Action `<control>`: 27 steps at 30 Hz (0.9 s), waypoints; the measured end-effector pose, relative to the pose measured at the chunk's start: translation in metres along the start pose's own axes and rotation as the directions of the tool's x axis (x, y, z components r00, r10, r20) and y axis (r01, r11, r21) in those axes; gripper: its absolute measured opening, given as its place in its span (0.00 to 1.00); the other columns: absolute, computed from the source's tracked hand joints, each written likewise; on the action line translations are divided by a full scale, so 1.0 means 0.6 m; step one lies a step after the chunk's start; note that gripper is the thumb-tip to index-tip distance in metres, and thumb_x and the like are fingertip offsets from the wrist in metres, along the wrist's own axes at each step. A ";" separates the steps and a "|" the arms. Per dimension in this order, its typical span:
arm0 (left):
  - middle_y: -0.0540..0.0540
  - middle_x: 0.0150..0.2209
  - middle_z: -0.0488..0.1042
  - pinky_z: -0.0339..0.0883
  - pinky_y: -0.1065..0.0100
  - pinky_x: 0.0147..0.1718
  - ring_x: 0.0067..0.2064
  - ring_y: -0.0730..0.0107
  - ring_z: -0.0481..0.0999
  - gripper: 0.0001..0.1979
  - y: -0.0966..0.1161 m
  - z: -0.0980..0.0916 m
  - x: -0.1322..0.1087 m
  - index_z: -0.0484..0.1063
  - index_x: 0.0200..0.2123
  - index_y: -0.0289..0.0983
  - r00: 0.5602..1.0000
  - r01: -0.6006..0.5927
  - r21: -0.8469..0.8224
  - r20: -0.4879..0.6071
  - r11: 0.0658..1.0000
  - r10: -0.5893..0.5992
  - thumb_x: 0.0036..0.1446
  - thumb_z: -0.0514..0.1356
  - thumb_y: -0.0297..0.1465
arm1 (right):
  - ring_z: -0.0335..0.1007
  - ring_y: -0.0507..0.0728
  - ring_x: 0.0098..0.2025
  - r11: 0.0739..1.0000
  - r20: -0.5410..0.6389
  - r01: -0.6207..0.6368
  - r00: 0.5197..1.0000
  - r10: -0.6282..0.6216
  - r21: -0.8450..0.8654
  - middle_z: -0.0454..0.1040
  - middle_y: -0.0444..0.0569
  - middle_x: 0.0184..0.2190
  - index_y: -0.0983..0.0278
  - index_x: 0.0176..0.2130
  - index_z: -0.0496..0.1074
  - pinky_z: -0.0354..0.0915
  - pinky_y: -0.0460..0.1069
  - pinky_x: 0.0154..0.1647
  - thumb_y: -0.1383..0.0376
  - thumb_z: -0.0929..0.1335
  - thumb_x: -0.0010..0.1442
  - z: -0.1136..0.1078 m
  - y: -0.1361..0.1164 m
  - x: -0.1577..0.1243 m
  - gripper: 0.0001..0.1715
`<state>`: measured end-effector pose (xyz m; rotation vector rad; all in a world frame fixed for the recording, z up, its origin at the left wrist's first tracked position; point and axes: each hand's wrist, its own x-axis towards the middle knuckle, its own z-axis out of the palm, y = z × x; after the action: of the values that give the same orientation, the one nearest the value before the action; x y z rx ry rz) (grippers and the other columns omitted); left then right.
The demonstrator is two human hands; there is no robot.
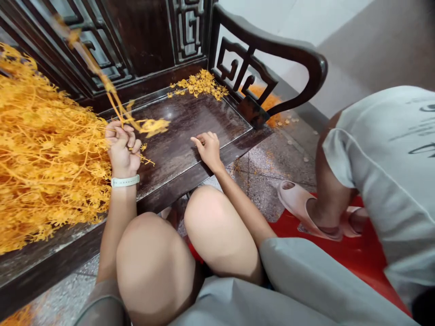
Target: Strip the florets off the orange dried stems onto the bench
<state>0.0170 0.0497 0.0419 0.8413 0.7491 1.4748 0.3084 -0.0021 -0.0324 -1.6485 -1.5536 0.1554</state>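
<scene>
My left hand [123,147] is closed on a yellow-orange artificial flower stem [113,97], pinching it between thumb and fingers. The stem rises up and to the left, blurred at its top, and a flower sprig bends off to the right. At that wrist, a large heap of similar yellow artificial flower stems [57,158] lies close on the left. My right hand [209,148] hovers near the front edge of the dark wooden bench [176,158]. Its fingers are loosely curled, its thumb stands apart, and nothing shows in it.
A small pile of loose yellow florets [204,83] lies at the bench's back right corner, beside the carved armrest [272,50]. Orange bits [263,102] are scattered on the floor behind it. Another person in a white shirt [394,149] and pink slippers [302,206] is close on the right.
</scene>
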 end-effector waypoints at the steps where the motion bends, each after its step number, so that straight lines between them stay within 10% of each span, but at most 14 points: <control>1: 0.52 0.35 0.75 0.52 0.79 0.17 0.22 0.79 0.54 0.05 -0.002 0.006 -0.002 0.74 0.42 0.47 0.998 -0.059 -0.006 0.004 0.998 0.059 0.76 0.64 0.34 | 0.72 0.61 0.44 1.000 -0.019 -0.011 1.000 0.011 0.017 0.78 0.49 0.36 0.60 0.40 0.78 0.66 0.56 0.54 0.44 0.71 0.74 0.000 0.000 0.001 0.24; 16: 0.54 0.31 0.77 0.52 0.78 0.15 0.19 0.83 0.57 0.11 -0.010 0.031 -0.007 0.74 0.39 0.43 0.999 -0.012 0.043 -0.043 0.999 0.013 0.70 0.72 0.38 | 0.65 0.57 0.34 0.969 -0.108 -0.051 0.991 0.080 0.242 0.67 0.44 0.28 0.58 0.27 0.66 0.65 0.53 0.42 0.35 0.69 0.71 -0.001 -0.003 0.010 0.35; 24: 0.54 0.30 0.77 0.51 0.77 0.15 0.19 0.82 0.57 0.12 -0.007 0.034 -0.010 0.73 0.39 0.43 0.998 0.013 0.045 -0.055 0.999 -0.010 0.69 0.72 0.38 | 0.70 0.58 0.29 0.980 0.011 -0.035 0.999 0.033 0.197 0.68 0.39 0.24 0.57 0.53 0.73 0.68 0.55 0.43 0.53 0.67 0.72 -0.040 -0.033 -0.087 0.15; 27: 0.54 0.31 0.77 0.52 0.77 0.15 0.19 0.82 0.58 0.11 -0.009 0.031 -0.009 0.74 0.39 0.43 1.000 0.002 0.028 -0.029 1.000 -0.001 0.69 0.72 0.38 | 0.78 0.63 0.37 0.985 0.060 0.045 0.997 -0.056 0.167 0.75 0.41 0.28 0.59 0.70 0.65 0.71 0.62 0.55 0.62 0.70 0.61 -0.052 -0.030 -0.138 0.40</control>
<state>0.0355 0.0440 0.0468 0.8427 0.7933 1.4809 0.2950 -0.0911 -0.0378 -1.4858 -1.5847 0.3051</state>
